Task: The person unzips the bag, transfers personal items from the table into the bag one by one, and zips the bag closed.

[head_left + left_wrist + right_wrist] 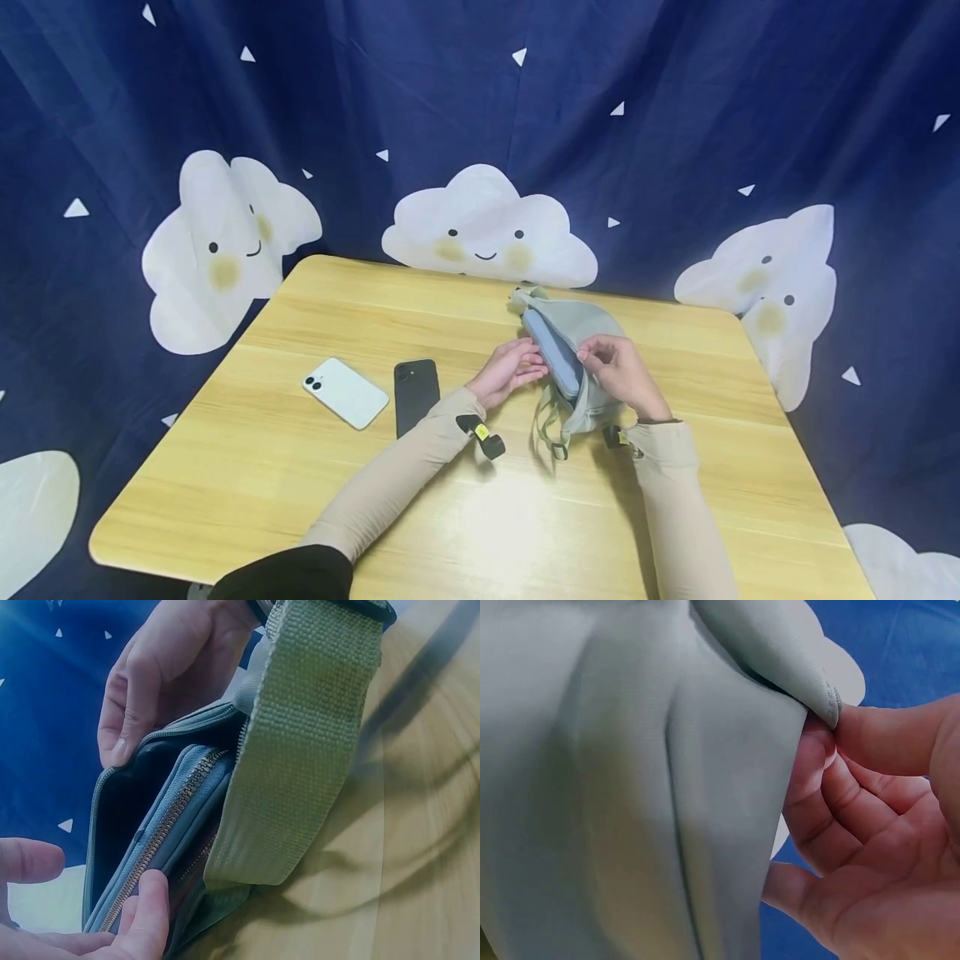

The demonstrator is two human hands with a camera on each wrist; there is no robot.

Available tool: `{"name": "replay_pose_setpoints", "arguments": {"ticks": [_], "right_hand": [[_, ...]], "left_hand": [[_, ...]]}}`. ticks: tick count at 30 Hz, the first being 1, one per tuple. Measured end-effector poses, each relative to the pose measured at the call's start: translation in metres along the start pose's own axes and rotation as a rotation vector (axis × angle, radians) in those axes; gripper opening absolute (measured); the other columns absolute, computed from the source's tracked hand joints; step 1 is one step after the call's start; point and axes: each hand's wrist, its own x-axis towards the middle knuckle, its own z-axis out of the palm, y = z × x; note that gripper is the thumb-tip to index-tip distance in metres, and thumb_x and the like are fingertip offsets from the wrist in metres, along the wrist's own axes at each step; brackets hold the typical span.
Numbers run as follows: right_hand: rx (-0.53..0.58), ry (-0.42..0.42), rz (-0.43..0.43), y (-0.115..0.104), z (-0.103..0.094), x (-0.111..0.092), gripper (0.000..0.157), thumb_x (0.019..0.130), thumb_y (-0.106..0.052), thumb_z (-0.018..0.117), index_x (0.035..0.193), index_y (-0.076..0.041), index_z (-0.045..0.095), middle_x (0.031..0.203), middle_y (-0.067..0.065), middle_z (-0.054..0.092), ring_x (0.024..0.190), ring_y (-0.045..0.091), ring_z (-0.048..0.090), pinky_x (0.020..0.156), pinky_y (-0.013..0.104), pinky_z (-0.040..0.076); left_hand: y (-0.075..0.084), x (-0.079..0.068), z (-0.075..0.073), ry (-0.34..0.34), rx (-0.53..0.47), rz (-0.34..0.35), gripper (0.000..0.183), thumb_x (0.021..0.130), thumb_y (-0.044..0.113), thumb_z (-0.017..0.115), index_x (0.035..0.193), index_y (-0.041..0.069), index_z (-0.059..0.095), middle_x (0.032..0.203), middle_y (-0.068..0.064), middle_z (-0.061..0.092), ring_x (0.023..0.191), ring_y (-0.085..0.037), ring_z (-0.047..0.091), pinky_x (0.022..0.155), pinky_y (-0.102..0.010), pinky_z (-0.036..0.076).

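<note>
A grey-green sling bag [600, 325] with a woven strap [300, 742] stands on the table, its zipped mouth gaping. Inside the mouth sits a blue-grey zip wallet [553, 354], its metal zipper facing outward in the left wrist view. My right hand [626, 379] pinches the edge of the bag's opening between thumb and fingers, holding the fabric out from the wallet. On the other side, my left hand [506, 372] reaches to the wallet. Its fingertips [154, 889] touch the wallet beside the zipper, while the thumb stands apart from them.
To the left lie a white phone [347, 394] and a black phone [416, 396], both with camera side up; the left sleeve overlaps the black one. Loose straps [551, 429] hang at the bag's near side. A blue cloud-print curtain [450, 83] borders the wooden table [262, 467].
</note>
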Motion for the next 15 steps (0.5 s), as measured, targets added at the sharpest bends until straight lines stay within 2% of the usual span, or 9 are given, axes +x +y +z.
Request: {"name": "replay_pose_setpoints", "arguments": {"ticks": [4,9,15], "right_hand": [[0.003,-0.001,0.001,-0.005,-0.001,0.0,0.012,0.094,-0.003,0.061,0.096,0.007,0.068,0.093,0.025,0.071,0.073,0.02,0.063,0.065,0.021,0.049],[0.007,-0.018,0.005,-0.026,-0.005,-0.006,0.014,0.093,0.001,0.06,0.098,0.012,0.066,0.095,0.029,0.07,0.077,0.028,0.065,0.068,0.02,0.048],[0.012,-0.019,0.001,-0.035,-0.007,-0.011,0.014,0.093,0.001,0.059,0.099,0.012,0.065,0.094,0.031,0.068,0.076,0.022,0.064,0.067,0.02,0.048]], "left_hand": [[0.001,0.001,0.003,-0.001,0.005,-0.001,0.06,0.098,0.016,0.055,0.15,0.0,0.03,0.1,-0.006,0.059,0.091,-0.019,0.066,0.101,-0.034,0.054],[0.002,0.001,0.006,0.002,0.007,-0.005,0.054,0.098,0.016,0.055,0.147,0.001,0.037,0.098,-0.005,0.059,0.09,-0.018,0.065,0.101,-0.035,0.054],[0.002,0.006,0.009,-0.016,0.003,-0.011,0.056,0.099,0.016,0.053,0.148,-0.001,0.034,0.099,-0.007,0.058,0.089,-0.018,0.065,0.102,-0.035,0.054]]}}
